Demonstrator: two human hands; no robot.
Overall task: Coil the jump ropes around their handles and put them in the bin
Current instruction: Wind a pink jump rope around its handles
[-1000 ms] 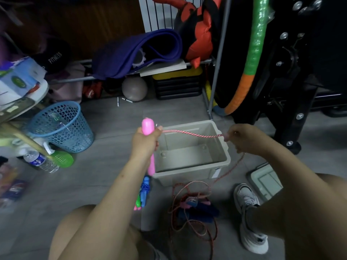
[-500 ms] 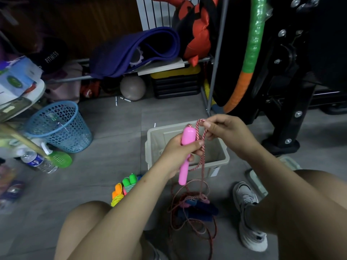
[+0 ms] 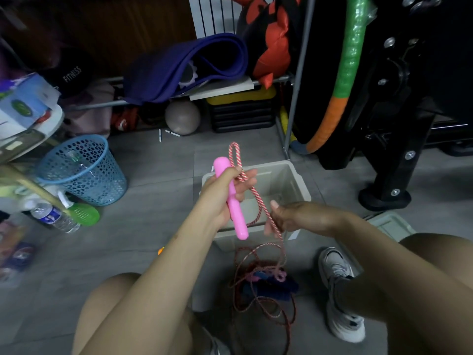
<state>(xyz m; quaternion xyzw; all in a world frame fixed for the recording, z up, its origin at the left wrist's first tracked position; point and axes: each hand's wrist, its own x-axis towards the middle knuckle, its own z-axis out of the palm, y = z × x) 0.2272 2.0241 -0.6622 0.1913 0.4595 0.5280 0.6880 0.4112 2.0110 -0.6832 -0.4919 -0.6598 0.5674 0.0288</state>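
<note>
Jump rope handle (image 3: 231, 201), pink, held tilted over the near-left corner of the grey bin (image 3: 294, 180) by the left hand (image 3: 225, 196); fingers curled round its upper half, thumb pinning a loop of red-white rope (image 3: 236, 160) that stands up above the fist. Right hand (image 3: 294, 217) just beside, lower, fingers curled round the rope strand running down from the loop. Remaining rope lies in a loose tangle (image 3: 258, 283) on the floor (image 3: 158, 226) before the bin, over dark blue handles (image 3: 266, 285).
</note>
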